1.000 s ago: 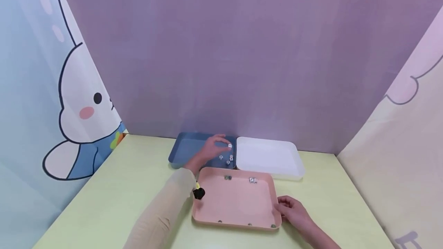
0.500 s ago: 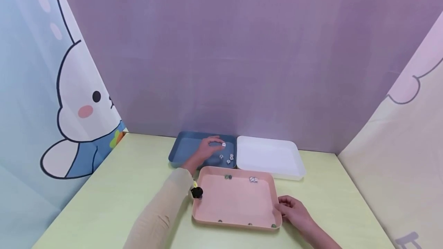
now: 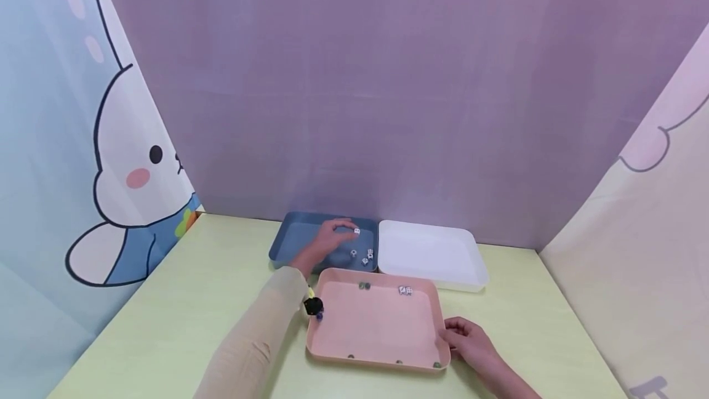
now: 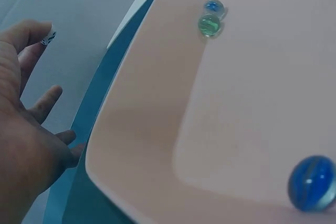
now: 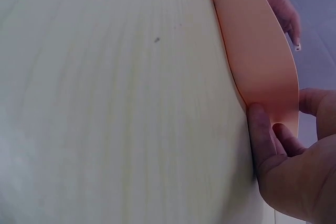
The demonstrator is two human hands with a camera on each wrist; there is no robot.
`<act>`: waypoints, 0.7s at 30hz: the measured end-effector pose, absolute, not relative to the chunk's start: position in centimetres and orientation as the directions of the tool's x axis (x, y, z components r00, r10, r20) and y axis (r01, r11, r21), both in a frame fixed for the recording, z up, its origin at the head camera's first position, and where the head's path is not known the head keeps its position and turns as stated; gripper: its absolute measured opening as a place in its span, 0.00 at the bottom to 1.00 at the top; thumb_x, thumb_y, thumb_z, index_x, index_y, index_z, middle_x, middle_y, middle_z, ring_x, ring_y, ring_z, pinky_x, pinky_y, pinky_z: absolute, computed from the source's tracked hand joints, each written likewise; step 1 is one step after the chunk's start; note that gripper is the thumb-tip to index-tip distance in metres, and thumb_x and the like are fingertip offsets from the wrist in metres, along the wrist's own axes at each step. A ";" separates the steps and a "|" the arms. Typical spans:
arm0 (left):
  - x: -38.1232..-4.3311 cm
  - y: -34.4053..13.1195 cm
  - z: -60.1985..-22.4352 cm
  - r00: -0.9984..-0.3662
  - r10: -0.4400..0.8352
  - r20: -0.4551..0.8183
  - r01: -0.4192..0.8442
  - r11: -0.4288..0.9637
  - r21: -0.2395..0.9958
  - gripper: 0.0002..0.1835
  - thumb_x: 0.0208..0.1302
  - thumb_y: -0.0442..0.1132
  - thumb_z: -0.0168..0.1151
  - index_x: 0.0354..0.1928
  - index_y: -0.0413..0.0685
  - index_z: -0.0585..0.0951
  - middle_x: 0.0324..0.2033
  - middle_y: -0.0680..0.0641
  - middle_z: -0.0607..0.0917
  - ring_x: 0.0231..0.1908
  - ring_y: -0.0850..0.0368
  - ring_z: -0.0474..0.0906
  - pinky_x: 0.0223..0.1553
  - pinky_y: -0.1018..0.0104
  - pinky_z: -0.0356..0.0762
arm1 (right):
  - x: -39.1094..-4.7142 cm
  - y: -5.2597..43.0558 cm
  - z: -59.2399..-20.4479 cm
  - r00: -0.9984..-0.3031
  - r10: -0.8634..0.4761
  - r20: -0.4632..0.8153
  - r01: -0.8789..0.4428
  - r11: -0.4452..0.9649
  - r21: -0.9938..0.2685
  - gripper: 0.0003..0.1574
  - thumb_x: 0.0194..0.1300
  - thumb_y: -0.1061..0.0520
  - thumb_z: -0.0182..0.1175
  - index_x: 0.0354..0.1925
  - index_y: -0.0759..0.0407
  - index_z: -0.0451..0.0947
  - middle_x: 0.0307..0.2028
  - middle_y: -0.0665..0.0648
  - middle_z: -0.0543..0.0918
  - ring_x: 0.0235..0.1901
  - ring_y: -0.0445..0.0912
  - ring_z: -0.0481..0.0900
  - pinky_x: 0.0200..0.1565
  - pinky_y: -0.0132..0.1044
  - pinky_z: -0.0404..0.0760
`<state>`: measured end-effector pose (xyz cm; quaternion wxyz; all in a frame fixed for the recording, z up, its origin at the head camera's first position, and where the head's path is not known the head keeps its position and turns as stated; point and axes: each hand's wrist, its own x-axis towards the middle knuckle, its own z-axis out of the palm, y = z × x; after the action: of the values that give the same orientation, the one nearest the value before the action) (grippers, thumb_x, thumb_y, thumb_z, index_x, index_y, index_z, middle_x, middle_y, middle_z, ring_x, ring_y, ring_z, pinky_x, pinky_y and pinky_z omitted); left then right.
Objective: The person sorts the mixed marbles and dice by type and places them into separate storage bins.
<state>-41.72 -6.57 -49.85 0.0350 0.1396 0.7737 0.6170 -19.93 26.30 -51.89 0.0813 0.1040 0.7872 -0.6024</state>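
Observation:
Between thumb and index finger, my left hand point(image 3: 327, 242) pinches a white die point(image 3: 357, 231) above the blue tray point(image 3: 296, 236). The same die point(image 4: 49, 36) shows dark pips in the left wrist view. Below it, several dice point(image 3: 365, 260) lie toward the blue tray's right side. My right hand point(image 3: 468, 340) grips the right wall of the pink tray point(image 3: 382, 325), with fingers on both sides of the rim in the right wrist view. Inside the pink tray, two dice point(image 3: 405, 290) sit near the far edge, and glass marbles point(image 3: 364, 286) lie along its edges.
A white tray point(image 3: 429, 251) stands right of the blue one, behind the pink tray. A blue marble point(image 4: 311, 183) rests at the pink tray's left side, partly behind the black wrist device point(image 3: 313, 306) in the head view. A purple curtain point(image 3: 354, 91) rises behind the table.
My left hand has shifted a little to the left over the blue tray, still pinching the die. The right hand stays at the pink tray's edge.

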 end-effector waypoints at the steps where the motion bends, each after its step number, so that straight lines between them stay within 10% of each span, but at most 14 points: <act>1: -41.8 -6.7 -49.9 -0.958 0.259 0.121 0.173 0.189 0.967 0.12 0.59 0.44 0.71 0.43 0.49 0.87 0.66 0.43 0.70 0.68 0.43 0.58 0.62 0.42 0.63 | -20.0 26.3 -51.9 -0.966 0.064 -0.251 0.259 0.251 -0.933 0.22 0.64 0.59 0.63 0.50 0.74 0.73 0.36 0.58 0.81 0.35 0.49 0.81 0.36 0.40 0.82; 21: -41.6 -8.5 -49.6 -0.964 0.263 0.030 0.094 0.238 0.967 0.18 0.61 0.45 0.68 0.50 0.45 0.84 0.63 0.48 0.73 0.69 0.43 0.55 0.64 0.40 0.57 | -20.0 26.6 -51.9 -0.969 0.040 -0.245 0.247 0.247 -0.937 0.21 0.65 0.59 0.62 0.49 0.74 0.74 0.35 0.58 0.81 0.36 0.49 0.81 0.36 0.39 0.82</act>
<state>-41.59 -8.54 -49.59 0.0693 0.1139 0.7836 0.6068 -19.95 26.62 -51.91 0.0852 0.0916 0.7851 -0.6066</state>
